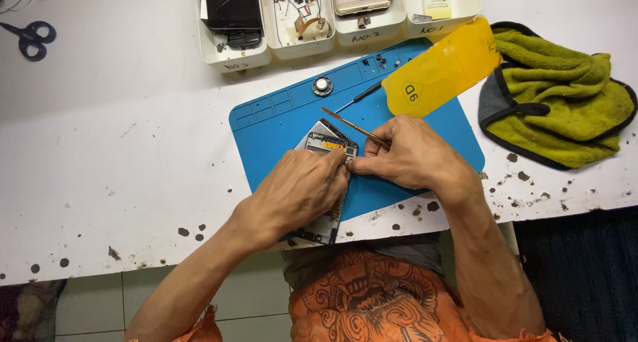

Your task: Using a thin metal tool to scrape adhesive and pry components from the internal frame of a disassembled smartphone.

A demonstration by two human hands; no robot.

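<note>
Two hands work over one opened phone point(323, 143) lying on the blue mat point(279, 126). The left hand point(299, 192) lies over the phone's lower body, pressing it down and hiding most of it, with only the top corner and a bottom edge showing. At its 2 o'clock the right hand point(409, 153) pinches one thin metal tool point(352, 126), fingers closed tight around it, the tip hidden where the fingertips meet. Farther up the mat lie one round speaker part point(322, 85), one slim screwdriver point(359, 97) and several tiny screws too small to count. A yellow film sheet point(442, 66) with a hexagonal mark overlaps the mat at 1 o'clock. One green towel point(558, 96) sits at 3 o'clock. Four white trays point(335, 23), each hand-marked in front, are cut off at 12 o'clock; scissors point(30, 36) lie at 10 o'clock.
</note>
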